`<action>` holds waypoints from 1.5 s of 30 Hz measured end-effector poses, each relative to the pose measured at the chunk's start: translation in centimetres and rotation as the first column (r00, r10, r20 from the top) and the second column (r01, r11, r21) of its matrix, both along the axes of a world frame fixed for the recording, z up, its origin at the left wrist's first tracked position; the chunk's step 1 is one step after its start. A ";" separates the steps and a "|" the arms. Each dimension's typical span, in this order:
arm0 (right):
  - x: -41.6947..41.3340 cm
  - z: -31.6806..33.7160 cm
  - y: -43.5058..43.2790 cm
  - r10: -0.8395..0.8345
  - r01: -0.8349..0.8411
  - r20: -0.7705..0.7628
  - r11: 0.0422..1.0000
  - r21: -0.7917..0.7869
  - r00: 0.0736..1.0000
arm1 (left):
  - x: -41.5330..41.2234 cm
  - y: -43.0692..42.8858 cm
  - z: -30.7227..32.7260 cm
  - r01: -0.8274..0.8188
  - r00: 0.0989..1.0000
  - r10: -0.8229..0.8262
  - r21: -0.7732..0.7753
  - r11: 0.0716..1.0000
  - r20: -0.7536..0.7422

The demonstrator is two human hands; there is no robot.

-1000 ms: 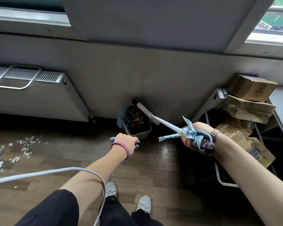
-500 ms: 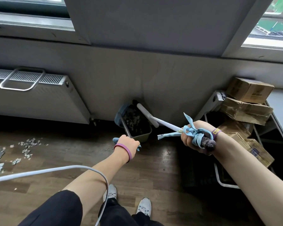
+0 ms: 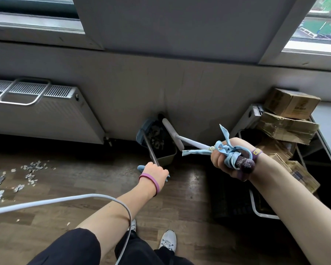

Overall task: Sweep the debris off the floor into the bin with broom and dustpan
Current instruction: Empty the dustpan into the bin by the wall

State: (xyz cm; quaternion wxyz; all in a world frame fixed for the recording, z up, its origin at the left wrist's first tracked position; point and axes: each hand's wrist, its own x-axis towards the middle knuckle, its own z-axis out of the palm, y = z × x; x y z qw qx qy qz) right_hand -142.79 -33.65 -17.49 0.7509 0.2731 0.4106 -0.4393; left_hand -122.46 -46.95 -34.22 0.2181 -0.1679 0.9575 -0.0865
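Observation:
My left hand (image 3: 154, 174) grips the blue end of the dustpan's long metal handle (image 3: 151, 150). The blue-grey dustpan (image 3: 142, 131) is tipped over a small olive bin (image 3: 165, 157) by the wall, and grey debris (image 3: 157, 137) shows inside. My right hand (image 3: 230, 159) holds the broom's white handle (image 3: 194, 143) near its ribbon-wrapped top. The pale broom head (image 3: 172, 133) rests against the bin's right edge. More paper debris (image 3: 30, 169) lies scattered on the wooden floor at the left.
A white radiator (image 3: 40, 111) lines the wall at the left. Stacked cardboard boxes (image 3: 289, 119) and a white wire rack (image 3: 260, 211) fill the right corner. A white cable (image 3: 75, 199) loops across my left arm. My shoes (image 3: 167, 240) stand below.
The dustpan has tilted further upright over the bin. My left hand has shifted slightly right and down along the handle; the broom has stayed by the bin.

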 end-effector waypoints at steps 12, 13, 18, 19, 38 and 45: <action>0.1 -0.5 -0.1 0.026 -0.026 -0.002 1.000 0.009 1.000 | -1.0 1.3 -1.9 -0.012 0.999 0.011 0.038 0.999 0.036; 0.2 -0.2 0.0 0.031 -0.031 0.006 1.000 0.006 1.000 | -1.0 1.5 -1.8 -0.005 0.999 0.004 0.031 0.999 0.037; 0.6 1.6 0.3 0.016 -0.016 0.011 0.999 -0.031 1.000 | -1.1 1.8 -0.8 0.007 1.000 -0.007 0.003 1.000 0.004; 0.7 1.8 0.3 0.026 -0.026 -0.003 0.999 -0.046 1.000 | -1.1 1.7 -0.5 0.007 1.000 -0.007 -0.005 1.000 -0.003; 2.7 -0.3 0.3 -0.048 0.049 0.029 0.998 -0.049 0.998 | 0.6 -0.5 -2.3 -0.036 0.994 0.031 0.038 0.999 0.109; 2.0 -0.2 0.9 -0.046 0.048 0.059 0.998 -0.035 0.997 | -0.7 -0.4 -1.0 -0.131 0.990 0.136 0.107 0.986 -0.037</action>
